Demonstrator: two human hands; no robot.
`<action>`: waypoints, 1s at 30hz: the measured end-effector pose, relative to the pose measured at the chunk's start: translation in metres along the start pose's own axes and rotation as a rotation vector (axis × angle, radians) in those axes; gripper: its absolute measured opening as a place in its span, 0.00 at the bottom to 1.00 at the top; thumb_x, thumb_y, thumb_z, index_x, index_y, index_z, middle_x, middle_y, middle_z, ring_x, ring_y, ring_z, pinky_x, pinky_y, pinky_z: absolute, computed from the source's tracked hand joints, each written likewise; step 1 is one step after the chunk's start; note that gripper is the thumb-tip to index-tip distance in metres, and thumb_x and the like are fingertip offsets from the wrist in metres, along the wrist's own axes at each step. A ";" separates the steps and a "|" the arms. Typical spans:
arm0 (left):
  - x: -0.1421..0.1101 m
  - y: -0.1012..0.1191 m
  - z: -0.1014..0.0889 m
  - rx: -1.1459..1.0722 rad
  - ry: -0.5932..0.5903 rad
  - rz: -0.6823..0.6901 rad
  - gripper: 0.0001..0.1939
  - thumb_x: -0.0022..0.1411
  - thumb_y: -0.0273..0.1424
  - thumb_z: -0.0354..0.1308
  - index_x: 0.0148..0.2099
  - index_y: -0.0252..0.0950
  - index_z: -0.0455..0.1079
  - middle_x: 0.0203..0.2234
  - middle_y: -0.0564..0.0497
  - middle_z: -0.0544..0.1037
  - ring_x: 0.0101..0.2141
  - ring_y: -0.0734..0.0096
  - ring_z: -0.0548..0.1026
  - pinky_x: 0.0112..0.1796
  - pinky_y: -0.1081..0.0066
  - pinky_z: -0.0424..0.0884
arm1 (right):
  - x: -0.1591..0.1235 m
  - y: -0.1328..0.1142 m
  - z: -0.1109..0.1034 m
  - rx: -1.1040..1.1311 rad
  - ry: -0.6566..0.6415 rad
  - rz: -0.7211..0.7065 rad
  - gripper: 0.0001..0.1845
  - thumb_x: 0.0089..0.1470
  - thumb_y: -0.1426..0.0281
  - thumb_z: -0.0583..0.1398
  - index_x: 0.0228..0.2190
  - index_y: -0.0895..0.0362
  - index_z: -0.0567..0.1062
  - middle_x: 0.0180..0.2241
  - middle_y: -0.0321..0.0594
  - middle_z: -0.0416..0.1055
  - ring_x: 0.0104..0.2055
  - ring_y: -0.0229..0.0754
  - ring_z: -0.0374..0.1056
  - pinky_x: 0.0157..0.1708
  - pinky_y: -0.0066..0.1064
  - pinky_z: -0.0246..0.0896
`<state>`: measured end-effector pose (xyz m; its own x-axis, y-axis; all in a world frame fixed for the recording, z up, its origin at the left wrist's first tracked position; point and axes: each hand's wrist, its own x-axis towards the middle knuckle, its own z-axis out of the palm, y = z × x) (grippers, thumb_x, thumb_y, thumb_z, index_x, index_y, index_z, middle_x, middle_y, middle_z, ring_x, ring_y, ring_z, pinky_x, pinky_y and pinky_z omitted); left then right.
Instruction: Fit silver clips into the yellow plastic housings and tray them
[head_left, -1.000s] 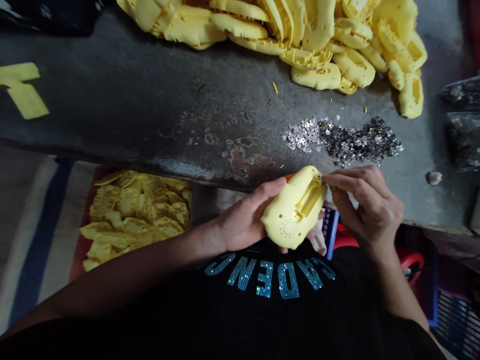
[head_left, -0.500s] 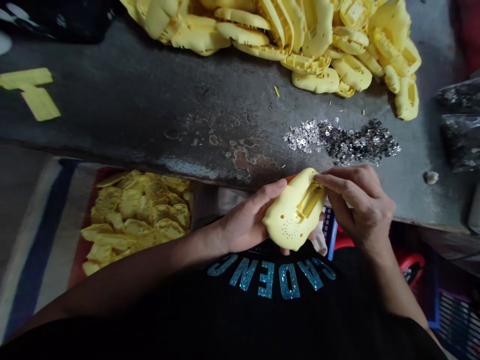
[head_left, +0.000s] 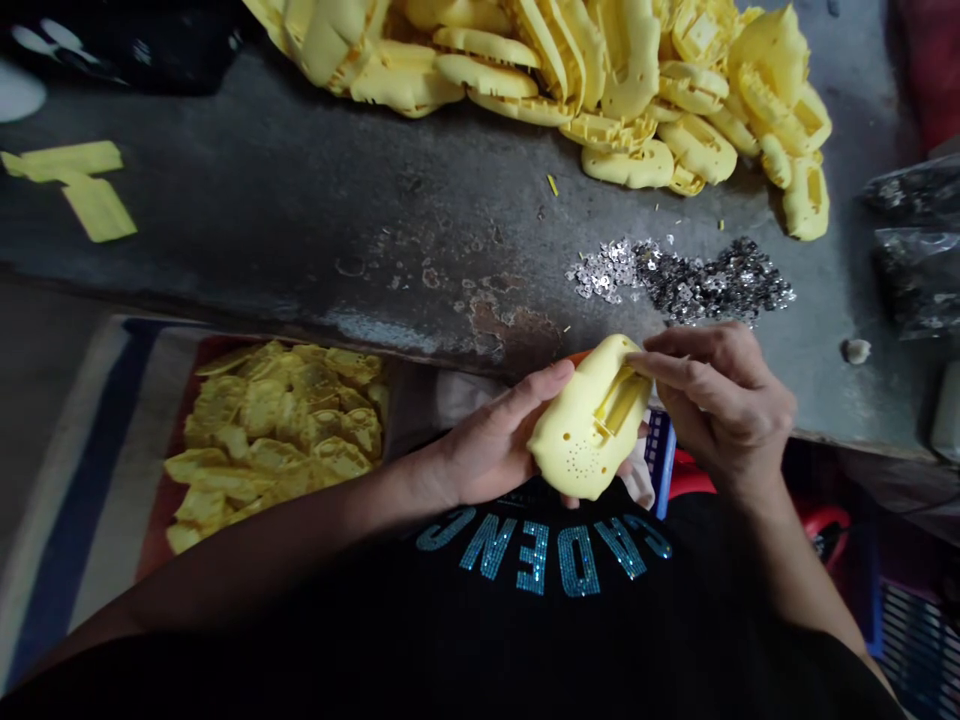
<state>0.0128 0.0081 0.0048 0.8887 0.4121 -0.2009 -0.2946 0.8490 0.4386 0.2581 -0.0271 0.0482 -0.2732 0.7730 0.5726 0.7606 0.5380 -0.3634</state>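
Fingertips (head_left: 640, 362) of the right hand (head_left: 724, 400), nearly pinched, contents hidden, apparently worked the yellow plastic shell (head_left: 577, 425) at one o'clock; the half-curled left hand (head_left: 495, 445) gripped it; steadiness seemed needed next.

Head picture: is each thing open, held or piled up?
Held yellow shell: held, long slot open.
Left grip: around the shell.
Right grip: at the slot's upper end; any pinched piece hidden.
Metal pieces: heaped loose on the bench.
Other yellow shells: piled, jumbled.
Lower yellow parts: heaped.
Bags: holding dark bits; sealing unclear.
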 end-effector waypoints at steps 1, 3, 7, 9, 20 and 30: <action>0.000 0.000 0.000 0.001 0.009 -0.002 0.45 0.77 0.59 0.60 0.85 0.44 0.55 0.60 0.34 0.85 0.42 0.52 0.90 0.27 0.69 0.84 | -0.001 0.000 0.002 -0.027 0.005 -0.022 0.17 0.72 0.73 0.66 0.56 0.44 0.86 0.48 0.43 0.87 0.44 0.52 0.80 0.45 0.48 0.76; 0.000 0.000 0.000 0.000 0.007 -0.005 0.45 0.77 0.59 0.59 0.84 0.41 0.57 0.58 0.33 0.86 0.40 0.53 0.90 0.28 0.68 0.85 | -0.001 0.001 0.004 -0.048 0.000 -0.049 0.17 0.73 0.71 0.65 0.57 0.43 0.86 0.49 0.44 0.88 0.44 0.53 0.81 0.44 0.50 0.76; 0.000 0.002 0.000 -0.018 -0.043 0.013 0.46 0.79 0.56 0.58 0.87 0.45 0.48 0.58 0.34 0.86 0.43 0.49 0.91 0.28 0.67 0.85 | 0.001 0.004 0.002 0.142 0.015 0.095 0.18 0.72 0.75 0.66 0.55 0.43 0.88 0.48 0.41 0.87 0.46 0.48 0.83 0.45 0.44 0.79; -0.001 0.003 0.001 -0.015 -0.039 0.019 0.46 0.79 0.57 0.57 0.87 0.46 0.47 0.57 0.35 0.87 0.45 0.47 0.91 0.28 0.68 0.84 | 0.003 0.008 -0.001 0.282 0.012 0.202 0.16 0.70 0.75 0.68 0.52 0.43 0.89 0.47 0.40 0.87 0.48 0.47 0.83 0.47 0.42 0.80; 0.000 -0.004 0.015 0.159 0.136 0.196 0.42 0.72 0.56 0.70 0.80 0.46 0.68 0.69 0.40 0.81 0.66 0.44 0.80 0.59 0.57 0.83 | 0.034 0.020 -0.012 0.748 -0.351 0.526 0.16 0.63 0.55 0.77 0.45 0.50 0.86 0.42 0.38 0.86 0.38 0.42 0.79 0.37 0.35 0.75; -0.006 -0.001 0.005 0.286 0.147 0.189 0.39 0.71 0.52 0.73 0.78 0.49 0.72 0.50 0.45 0.88 0.44 0.60 0.86 0.44 0.67 0.82 | 0.029 0.024 -0.009 0.661 -0.362 0.384 0.19 0.64 0.60 0.75 0.52 0.50 0.81 0.45 0.36 0.85 0.40 0.41 0.79 0.41 0.33 0.77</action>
<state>0.0096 0.0032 0.0098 0.7618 0.6136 -0.2077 -0.3200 0.6353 0.7029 0.2734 0.0053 0.0625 -0.3238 0.9416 0.0920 0.3685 0.2150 -0.9044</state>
